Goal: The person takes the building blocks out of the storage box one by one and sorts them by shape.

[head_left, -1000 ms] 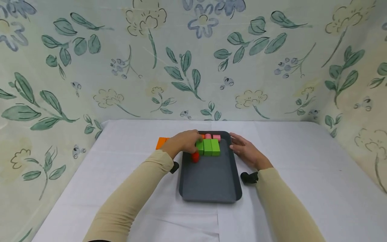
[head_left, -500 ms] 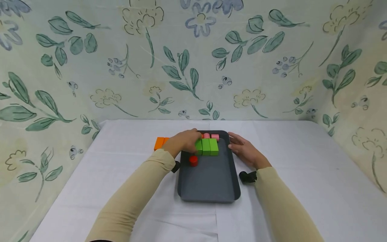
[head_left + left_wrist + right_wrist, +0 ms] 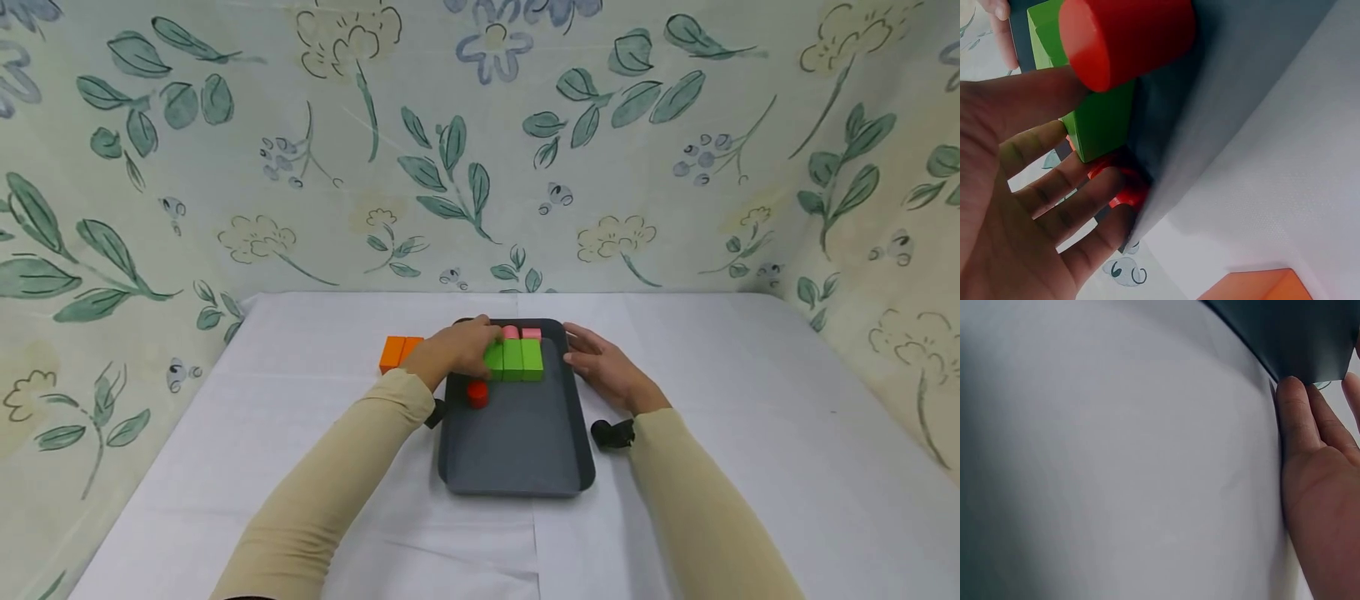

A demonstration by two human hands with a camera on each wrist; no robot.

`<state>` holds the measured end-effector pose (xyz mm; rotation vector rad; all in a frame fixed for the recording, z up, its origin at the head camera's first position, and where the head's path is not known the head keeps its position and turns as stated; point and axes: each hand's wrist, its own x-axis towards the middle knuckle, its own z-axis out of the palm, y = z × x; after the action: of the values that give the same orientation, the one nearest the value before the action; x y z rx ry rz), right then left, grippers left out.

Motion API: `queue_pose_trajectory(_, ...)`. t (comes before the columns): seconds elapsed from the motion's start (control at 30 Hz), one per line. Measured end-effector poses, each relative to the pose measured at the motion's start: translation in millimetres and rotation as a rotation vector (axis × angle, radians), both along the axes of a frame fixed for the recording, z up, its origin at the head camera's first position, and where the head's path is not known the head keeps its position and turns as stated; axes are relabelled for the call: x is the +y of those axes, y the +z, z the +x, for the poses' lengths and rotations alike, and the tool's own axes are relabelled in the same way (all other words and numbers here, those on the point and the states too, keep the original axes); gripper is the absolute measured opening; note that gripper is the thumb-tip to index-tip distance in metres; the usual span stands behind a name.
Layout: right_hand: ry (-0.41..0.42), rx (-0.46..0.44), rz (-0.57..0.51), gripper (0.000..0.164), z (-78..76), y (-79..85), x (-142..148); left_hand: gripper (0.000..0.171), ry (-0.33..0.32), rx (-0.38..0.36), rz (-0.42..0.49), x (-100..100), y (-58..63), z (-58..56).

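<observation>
Three green blocks (image 3: 513, 360) stand in a row in the far part of a dark grey tray (image 3: 517, 450). My left hand (image 3: 457, 346) reaches over the tray's left wall and spans the leftmost block, thumb at its near end and fingers around the far end. In the left wrist view, a red cylinder (image 3: 1141, 37) stands beside the thumb, and another red piece (image 3: 1129, 187) lies behind the fingertips, partly hidden. My right hand (image 3: 611, 375) rests against the tray's right side with extended fingers; the right wrist view shows a fingertip (image 3: 1294, 387) at the tray's outer wall.
Small pink pieces (image 3: 531, 333) lie along the tray's far wall behind the green row. Orange blocks (image 3: 392, 354) sit on the white tablecloth (image 3: 322, 467) left of the tray, partly covered by the left hand. A floral cloth (image 3: 480, 167) hangs behind the table.
The red cylinder now stands slightly apart from the left thumb, where it was right beneath the hand and looked tilted. Both hands stay about where they were; the view shifts slightly.
</observation>
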<state>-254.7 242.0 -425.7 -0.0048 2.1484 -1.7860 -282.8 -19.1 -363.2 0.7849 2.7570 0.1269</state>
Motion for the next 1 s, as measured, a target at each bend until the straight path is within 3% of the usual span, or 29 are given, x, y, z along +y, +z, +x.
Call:
queue_pose_trajectory(0.3, -0.006, -0.016, -0.012, 0.073, 3.2, -2.4, -1.2, 0.053, -0.010, -0.021, 0.008, 2.6, 4.8, 1.0)
queue_pose_trajectory(0.57, -0.002, -0.003, -0.018, 0.071, 4.3, -0.1, 0.4, 0.060, -0.072, 0.014, 0.118, -8.4, 18.9, -2.8)
queue_pose_trajectory(0.8, 0.002, -0.009, -0.014, 0.072, 3.0, 3.6, -0.8, 0.061, -0.085, 0.056, 0.244, -39.4, 45.2, 0.1)
queue_pose_trajectory(1.0, 0.001, -0.015, -0.008, 0.072, 1.1, 3.4, -1.5, 0.063, -0.020, 0.080, 0.274, -79.6, 61.9, 6.0)
